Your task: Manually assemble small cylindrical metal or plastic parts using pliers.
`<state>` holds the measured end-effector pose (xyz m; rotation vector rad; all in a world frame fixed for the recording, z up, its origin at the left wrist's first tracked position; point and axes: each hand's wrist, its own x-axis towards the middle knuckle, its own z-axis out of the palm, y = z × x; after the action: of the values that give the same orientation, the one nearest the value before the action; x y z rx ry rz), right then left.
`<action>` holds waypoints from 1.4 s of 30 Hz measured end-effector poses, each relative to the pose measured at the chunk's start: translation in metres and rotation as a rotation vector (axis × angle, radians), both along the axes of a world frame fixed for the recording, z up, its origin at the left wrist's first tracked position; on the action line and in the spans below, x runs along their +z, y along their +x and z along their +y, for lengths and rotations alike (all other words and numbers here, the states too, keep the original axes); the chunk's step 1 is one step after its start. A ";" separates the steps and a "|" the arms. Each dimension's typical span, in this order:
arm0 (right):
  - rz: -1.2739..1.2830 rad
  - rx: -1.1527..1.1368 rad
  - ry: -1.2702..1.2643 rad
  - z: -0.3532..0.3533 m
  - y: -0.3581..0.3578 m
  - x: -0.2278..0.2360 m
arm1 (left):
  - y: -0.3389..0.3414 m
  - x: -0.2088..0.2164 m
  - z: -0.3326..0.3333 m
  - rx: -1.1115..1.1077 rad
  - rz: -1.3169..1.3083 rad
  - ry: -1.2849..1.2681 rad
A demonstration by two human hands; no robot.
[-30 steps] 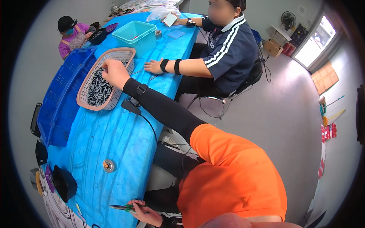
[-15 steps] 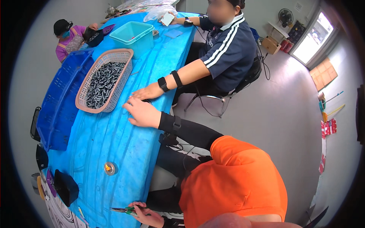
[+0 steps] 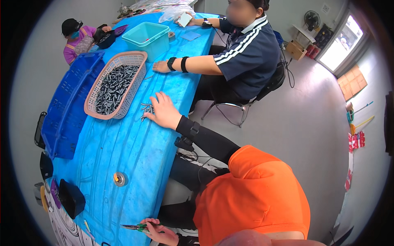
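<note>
My right hand (image 3: 166, 113) rests palm down on the blue-covered table, fingers spread, thumb and fingertips around a small loose pile of black-and-silver pieces (image 3: 146, 110). Part of that pile may be hidden by the hand. Closer to me, at the table's near edge, my left hand (image 3: 158, 233) is closed around pliers (image 3: 132, 226) with green handles and slim jaws pointing left over the table. Beyond my right hand stands a pink perforated basket (image 3: 140, 79) holding many similar small pieces. A co-worker's hand (image 3: 161, 67) lies flat beside that basket.
A blue plastic crate (image 3: 61, 119) lies left of the basket, and a teal tub (image 3: 156, 48) stands behind it. Toward the front are a small round tin (image 3: 120, 179) and a black bin (image 3: 72, 199). A co-worker (image 3: 250, 61) sits to my right; another person (image 3: 78, 41) works across the table.
The co-worker's hand has drawn back from beside my right hand toward the basket's far end. My right hand has shifted right and slightly away, and the small pile shows now. My left hand is nearly still.
</note>
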<state>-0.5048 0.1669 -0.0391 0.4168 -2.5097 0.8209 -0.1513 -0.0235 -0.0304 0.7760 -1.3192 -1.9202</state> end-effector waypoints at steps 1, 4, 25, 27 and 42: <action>-0.008 -0.034 0.022 0.002 -0.004 -0.003 | -0.001 0.003 0.002 0.005 0.000 -0.001; -0.068 0.026 0.113 0.022 -0.019 -0.011 | 0.002 0.008 0.005 -0.009 -0.014 0.108; 0.210 0.330 -0.079 -0.047 0.013 0.002 | 0.003 0.013 0.015 -0.034 0.006 0.077; -0.542 0.304 -1.357 -0.035 0.001 0.010 | 0.007 0.011 0.011 -0.006 -0.003 0.141; -0.387 0.048 0.160 -0.042 -0.121 0.019 | 0.011 -0.040 -0.034 -0.176 0.073 0.063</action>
<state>-0.6260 0.1249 -0.0197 0.4035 -2.9485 0.7826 -0.1404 -0.0578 -0.0700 0.6318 -1.3252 -2.1168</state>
